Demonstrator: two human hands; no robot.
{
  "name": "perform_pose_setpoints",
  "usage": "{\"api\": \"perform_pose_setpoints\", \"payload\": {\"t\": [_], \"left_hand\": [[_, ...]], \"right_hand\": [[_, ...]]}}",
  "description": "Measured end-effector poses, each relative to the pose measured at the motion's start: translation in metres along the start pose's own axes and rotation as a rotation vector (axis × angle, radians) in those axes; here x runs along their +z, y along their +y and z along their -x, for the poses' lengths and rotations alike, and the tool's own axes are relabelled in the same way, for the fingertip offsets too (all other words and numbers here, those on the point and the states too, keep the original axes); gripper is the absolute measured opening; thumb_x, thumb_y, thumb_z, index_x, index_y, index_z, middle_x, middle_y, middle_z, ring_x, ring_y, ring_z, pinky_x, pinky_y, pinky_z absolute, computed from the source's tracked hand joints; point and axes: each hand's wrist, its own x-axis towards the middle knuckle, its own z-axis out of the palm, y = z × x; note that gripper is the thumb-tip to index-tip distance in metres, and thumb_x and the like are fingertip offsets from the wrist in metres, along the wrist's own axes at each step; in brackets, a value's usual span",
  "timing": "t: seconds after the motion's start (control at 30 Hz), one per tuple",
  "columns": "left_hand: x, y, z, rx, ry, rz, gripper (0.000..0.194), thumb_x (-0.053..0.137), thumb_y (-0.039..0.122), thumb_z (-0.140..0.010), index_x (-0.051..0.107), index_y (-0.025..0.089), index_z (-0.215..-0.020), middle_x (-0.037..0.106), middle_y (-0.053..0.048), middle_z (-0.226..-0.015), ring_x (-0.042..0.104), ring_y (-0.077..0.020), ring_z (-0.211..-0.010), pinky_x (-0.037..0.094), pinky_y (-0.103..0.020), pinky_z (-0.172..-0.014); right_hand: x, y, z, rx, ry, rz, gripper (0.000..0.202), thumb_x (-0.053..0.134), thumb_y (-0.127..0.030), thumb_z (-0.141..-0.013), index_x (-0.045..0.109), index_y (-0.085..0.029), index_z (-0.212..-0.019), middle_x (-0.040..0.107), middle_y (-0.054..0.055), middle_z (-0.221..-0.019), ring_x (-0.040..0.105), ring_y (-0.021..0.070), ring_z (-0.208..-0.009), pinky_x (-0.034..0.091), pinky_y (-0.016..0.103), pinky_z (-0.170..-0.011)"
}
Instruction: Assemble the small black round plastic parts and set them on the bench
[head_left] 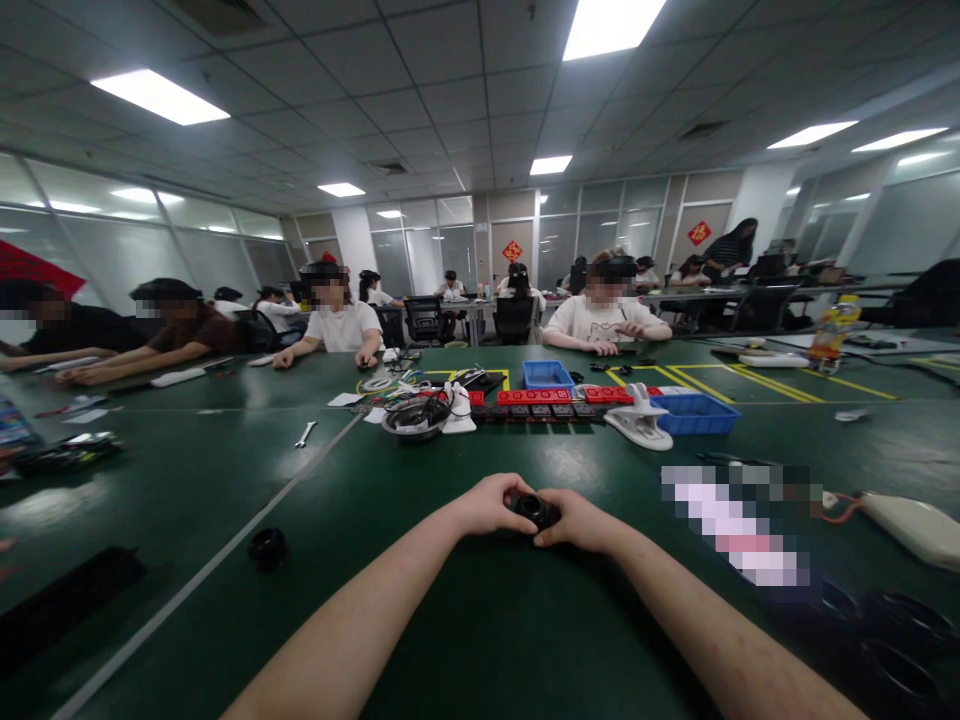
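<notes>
Between my two hands is a small black ring-shaped part (pixel 533 508) with a round opening facing up, just over the green tabletop. My left hand (pixel 495 505) curls its thumb and fingers around the left side of it. From the other side my right hand (pixel 576 518) grips it, thumb at the front. The fingers partly cover the part, so its exact kind is unclear. Off to the left, a similar black ring-shaped part (pixel 268 548) lies on the green table (pixel 360 620).
Blue bins (pixel 694 414), red power sockets (pixel 525 397), a white clamp base (pixel 641 418) and a dish of cables (pixel 415 418) stand ahead. A wrench (pixel 305 434) lies left. At right are a pale casing (pixel 911 525) and black rings (pixel 900 675). Several people sit beyond.
</notes>
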Motion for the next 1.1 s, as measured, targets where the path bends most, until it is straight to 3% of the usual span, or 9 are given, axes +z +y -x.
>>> {"api": "perform_pose_setpoints", "payload": {"t": [0.1,0.2,0.33,0.43,0.63,0.77,0.97,1.1], "left_hand": [[0.005,-0.001,-0.001,-0.003,0.061,-0.035,0.045,0.068,0.036,-0.051,0.055,0.017,-0.090,0.054,-0.001,-0.084,0.048,-0.0131,-0.071,0.037,-0.022,-0.060],[0.018,0.000,-0.003,-0.049,0.231,-0.123,0.043,0.067,0.039,-0.052,0.054,0.017,-0.086,0.053,-0.002,-0.085,0.049,-0.0159,-0.076,0.038,-0.025,-0.064],[0.037,0.005,-0.005,-0.142,0.475,-0.229,0.035,0.063,0.037,-0.059,0.051,0.017,-0.086,0.052,-0.004,-0.087,0.048,-0.0182,-0.084,0.037,-0.028,-0.072],[0.042,0.007,-0.005,-0.163,0.511,-0.266,0.033,0.062,0.035,-0.061,0.050,0.018,-0.087,0.052,-0.003,-0.088,0.048,-0.0187,-0.086,0.037,-0.029,-0.074],[0.033,0.004,-0.004,-0.104,0.443,-0.203,0.036,0.063,0.038,-0.059,0.052,0.018,-0.087,0.053,-0.004,-0.088,0.049,-0.0186,-0.085,0.037,-0.028,-0.073],[0.023,0.000,-0.005,-0.047,0.361,-0.140,0.037,0.064,0.036,-0.057,0.054,0.017,-0.087,0.052,-0.003,-0.086,0.049,-0.0167,-0.080,0.038,-0.025,-0.067],[0.006,-0.007,-0.007,0.027,0.057,0.031,0.045,0.067,0.034,-0.054,0.055,0.017,-0.094,0.054,-0.001,-0.083,0.045,-0.0106,-0.066,0.035,-0.021,-0.057],[0.003,-0.010,-0.007,0.051,-0.020,0.111,0.046,0.068,0.031,-0.054,0.055,0.016,-0.095,0.054,-0.001,-0.083,0.043,-0.0097,-0.065,0.034,-0.020,-0.057]], "right_hand": [[0.003,0.000,-0.002,0.036,0.099,0.133,0.034,0.069,-0.024,-0.050,0.054,-0.016,-0.078,0.054,-0.003,-0.068,0.050,0.0129,-0.063,0.035,0.020,-0.053],[0.013,-0.001,-0.006,0.124,0.277,0.326,0.037,0.070,-0.033,-0.047,0.049,-0.016,-0.073,0.054,-0.001,-0.069,0.050,0.0142,-0.063,0.033,0.020,-0.050],[0.031,-0.005,-0.008,0.229,0.538,0.606,0.027,0.056,-0.038,-0.065,0.046,-0.017,-0.079,0.055,0.004,-0.078,0.053,0.0166,-0.065,0.032,0.023,-0.049],[0.036,-0.009,-0.006,0.272,0.550,0.719,0.020,0.051,-0.034,-0.070,0.046,-0.018,-0.080,0.056,0.005,-0.078,0.056,0.0175,-0.067,0.033,0.024,-0.052],[0.024,-0.009,0.000,0.176,0.451,0.600,0.045,0.060,-0.048,-0.058,0.048,-0.017,-0.088,0.056,0.006,-0.086,0.055,0.0203,-0.075,0.036,0.026,-0.058],[0.008,-0.004,0.000,0.075,0.333,0.376,0.058,0.066,-0.043,-0.054,0.046,-0.019,-0.103,0.055,0.005,-0.095,0.053,0.0202,-0.082,0.037,0.027,-0.065],[-0.004,-0.001,-0.001,-0.035,0.070,0.111,0.044,0.065,-0.025,-0.057,0.053,-0.017,-0.099,0.059,0.002,-0.089,0.054,0.0173,-0.079,0.039,0.026,-0.068],[-0.004,0.001,-0.001,-0.007,-0.001,0.053,0.036,0.064,-0.024,-0.058,0.056,-0.016,-0.093,0.060,0.000,-0.082,0.054,0.0162,-0.074,0.039,0.024,-0.063]]}}
